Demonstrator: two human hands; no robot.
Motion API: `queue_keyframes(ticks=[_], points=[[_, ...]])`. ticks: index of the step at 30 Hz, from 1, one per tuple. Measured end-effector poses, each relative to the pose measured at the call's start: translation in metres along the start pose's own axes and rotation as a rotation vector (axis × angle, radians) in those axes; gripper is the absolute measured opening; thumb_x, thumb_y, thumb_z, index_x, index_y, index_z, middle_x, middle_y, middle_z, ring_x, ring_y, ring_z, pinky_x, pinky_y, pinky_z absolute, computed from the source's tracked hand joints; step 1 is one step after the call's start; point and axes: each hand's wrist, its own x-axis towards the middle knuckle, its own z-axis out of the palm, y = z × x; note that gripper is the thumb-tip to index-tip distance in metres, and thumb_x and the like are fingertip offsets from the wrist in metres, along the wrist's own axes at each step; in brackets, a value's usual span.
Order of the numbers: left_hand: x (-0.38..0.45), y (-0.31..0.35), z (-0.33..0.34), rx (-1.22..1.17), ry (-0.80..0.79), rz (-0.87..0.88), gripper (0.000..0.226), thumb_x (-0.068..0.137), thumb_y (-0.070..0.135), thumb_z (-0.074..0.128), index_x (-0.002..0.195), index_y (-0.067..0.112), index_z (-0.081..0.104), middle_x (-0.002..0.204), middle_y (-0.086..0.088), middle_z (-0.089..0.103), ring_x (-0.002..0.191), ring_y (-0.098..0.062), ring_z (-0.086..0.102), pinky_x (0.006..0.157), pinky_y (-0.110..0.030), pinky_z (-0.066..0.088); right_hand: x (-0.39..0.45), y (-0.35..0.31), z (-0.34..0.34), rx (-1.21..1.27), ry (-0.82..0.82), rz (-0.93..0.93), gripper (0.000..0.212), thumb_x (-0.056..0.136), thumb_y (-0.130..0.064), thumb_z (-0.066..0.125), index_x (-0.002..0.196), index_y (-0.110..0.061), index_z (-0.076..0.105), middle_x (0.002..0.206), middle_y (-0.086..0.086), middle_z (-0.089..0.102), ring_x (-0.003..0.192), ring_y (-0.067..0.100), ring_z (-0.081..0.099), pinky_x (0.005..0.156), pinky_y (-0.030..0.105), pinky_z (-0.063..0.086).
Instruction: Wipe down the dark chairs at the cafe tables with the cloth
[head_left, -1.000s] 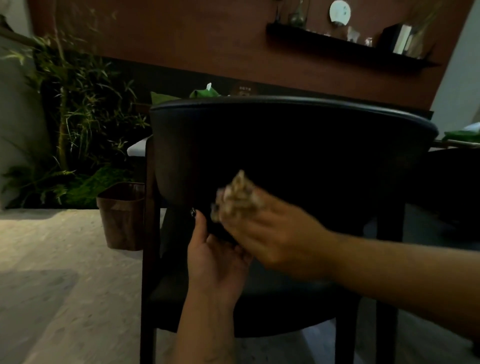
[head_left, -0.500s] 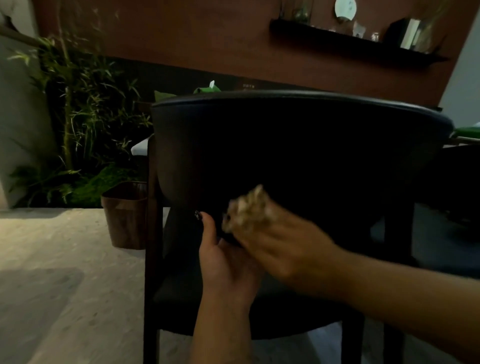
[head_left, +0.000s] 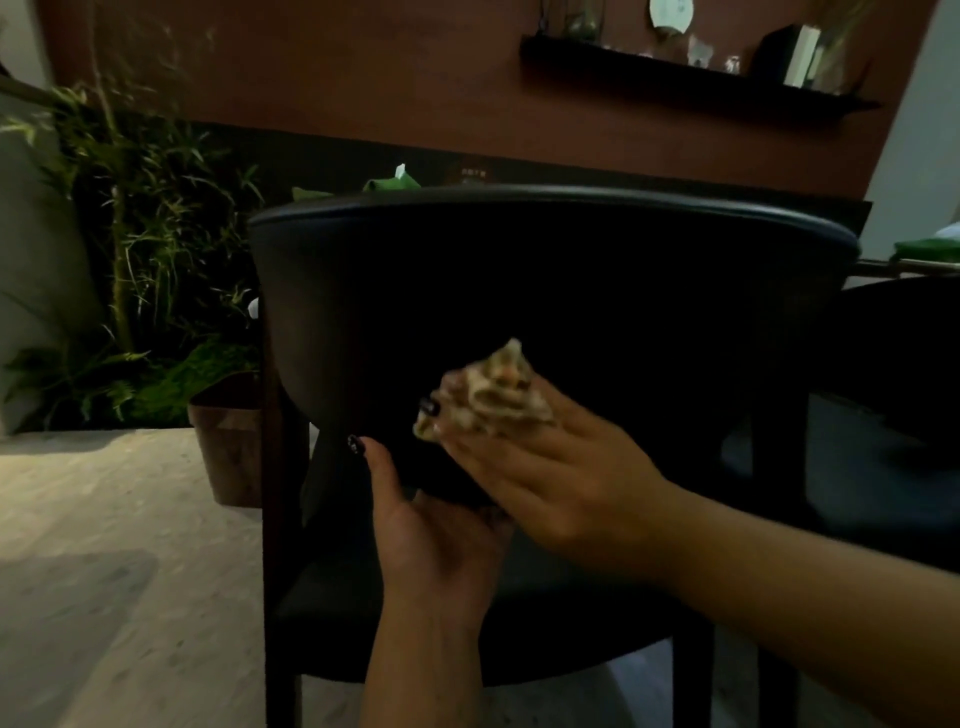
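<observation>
A crumpled beige patterned cloth (head_left: 488, 397) is pressed against the lower back of a dark curved padded chair backrest (head_left: 545, 291), bunched under the fingers (head_left: 511, 441) of the right hand (head_left: 550, 478), which are curled over it and grasp it. The left hand (head_left: 431, 535) is raised just below, palm turned up, its thumb laid against the backrest's lower edge; its other fingers are hidden behind the right hand, so their state cannot be told. The backrest is carried on dark wooden legs (head_left: 278, 519) above a dark seat (head_left: 519, 623), and it fills the middle of the view, blocking most of what lies behind it. Over its top edge, green folded items (head_left: 389, 182) on a bench are partly seen. To the left, a brown wooden bin (head_left: 228, 441) stands on the pale speckled floor (head_left: 104, 571), beside leafy green plants (head_left: 145, 249). A dark wall shelf (head_left: 691, 78) with small ornaments is mounted on the reddish-brown wall (head_left: 363, 78).
</observation>
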Motion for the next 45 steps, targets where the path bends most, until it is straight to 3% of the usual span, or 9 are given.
queue_keyframes(ticks=[7, 12, 19, 23, 26, 28, 36, 41, 45], points=[[-0.008, 0.000, 0.027, 0.334, 0.243, 0.224, 0.047, 0.098, 0.060, 0.031, 0.120, 0.031, 0.062, 0.126, 0.001, 0.066, 0.100, -0.014, 0.069, 0.085, -0.037, 0.053, 0.016, 0.010, -0.015, 0.147, 0.147, 0.297, 0.036, 0.101, -0.009, 0.035, 0.128, 0.002, 0.055, 0.136, 0.019, 0.051, 0.133, 0.039, 0.040, 0.111, 0.053, 0.031], [-0.018, 0.024, 0.051, 1.170, 0.591, 0.692, 0.074, 0.098, 0.057, 0.032, 0.156, 0.024, 0.001, 0.163, -0.007, 0.006, 0.148, -0.025, 0.015, 0.118, -0.046, 0.019, 0.025, 0.021, -0.009, 0.089, 0.143, 0.259, 0.038, 0.101, -0.013, 0.037, 0.136, 0.000, 0.045, 0.144, 0.017, 0.043, 0.138, 0.036, 0.031, 0.115, 0.053, 0.024], [-0.029, 0.039, 0.117, 1.705, 0.227, 1.131, 0.068, 0.093, 0.031, 0.024, 0.156, 0.011, 0.007, 0.163, -0.005, -0.012, 0.148, -0.014, -0.016, 0.122, -0.046, -0.001, -0.014, 0.015, -0.009, 0.087, 0.327, 0.506, 0.034, 0.101, -0.005, 0.040, 0.134, 0.000, 0.048, 0.140, 0.019, 0.044, 0.137, 0.039, 0.031, 0.113, 0.051, 0.028], [-0.036, 0.040, 0.151, 1.974, -0.063, 1.405, 0.051, 0.093, 0.025, 0.031, 0.141, 0.012, 0.043, 0.152, -0.007, 0.038, 0.145, -0.018, 0.026, 0.121, -0.049, 0.009, -0.031, 0.010, -0.015, 0.116, 0.382, 0.765, 0.045, 0.093, 0.001, 0.046, 0.137, 0.004, 0.036, 0.148, 0.018, 0.032, 0.138, 0.042, 0.024, 0.116, 0.053, 0.020], [-0.036, 0.032, 0.183, 2.166, -0.271, 1.360, 0.032, 0.097, 0.031, 0.033, 0.086, 0.024, 0.062, 0.080, 0.005, 0.067, 0.074, -0.010, 0.063, 0.076, -0.032, 0.051, -0.012, 0.011, -0.019, 0.223, 0.444, 0.798, 0.041, 0.096, -0.002, 0.044, 0.136, 0.006, 0.041, 0.147, 0.022, 0.034, 0.140, 0.041, 0.022, 0.115, 0.054, 0.022], [-0.031, 0.022, 0.210, 2.319, -0.229, 1.138, 0.040, 0.099, 0.038, 0.031, 0.067, 0.026, 0.053, 0.058, 0.008, 0.054, 0.051, -0.005, 0.051, 0.050, -0.024, 0.036, -0.008, 0.020, -0.021, 0.235, 0.497, 0.864, 0.041, 0.093, -0.001, 0.049, 0.132, 0.008, 0.042, 0.143, 0.023, 0.036, 0.139, 0.040, 0.022, 0.115, 0.054, 0.023], [0.015, -0.035, 0.275, 2.695, -0.528, 0.172, 0.059, 0.099, 0.060, 0.022, 0.104, 0.023, 0.067, 0.088, 0.000, 0.064, 0.077, -0.011, 0.059, 0.066, -0.026, 0.045, -0.020, 0.042, -0.021, 0.422, 0.882, 1.537, 0.041, 0.097, -0.002, 0.042, 0.137, 0.006, 0.041, 0.146, 0.015, 0.038, 0.141, 0.025, 0.030, 0.117, 0.036, 0.025], [0.033, -0.067, 0.273, 2.891, -0.572, 0.425, 0.049, 0.094, 0.066, 0.030, 0.093, 0.027, 0.059, 0.079, 0.003, 0.060, 0.069, -0.013, 0.059, 0.060, -0.032, 0.048, -0.066, 0.097, -0.020, 0.839, 0.904, 1.999, 0.039, 0.100, -0.012, 0.040, 0.137, -0.017, 0.050, 0.129, 0.000, 0.057, 0.116, 0.006, 0.053, 0.092, 0.015, 0.042], [0.020, -0.068, 0.250, 2.936, -0.499, 1.108, 0.046, 0.093, 0.065, 0.027, 0.068, 0.027, 0.039, 0.054, 0.009, 0.043, 0.043, -0.006, 0.042, 0.040, -0.021, 0.025, -0.100, 0.146, -0.012, 0.982, 0.746, 2.057, 0.029, 0.099, -0.025, 0.045, 0.120, -0.018, 0.063, 0.103, -0.001, 0.066, 0.096, 0.011, 0.062, 0.089, 0.034, 0.051]])
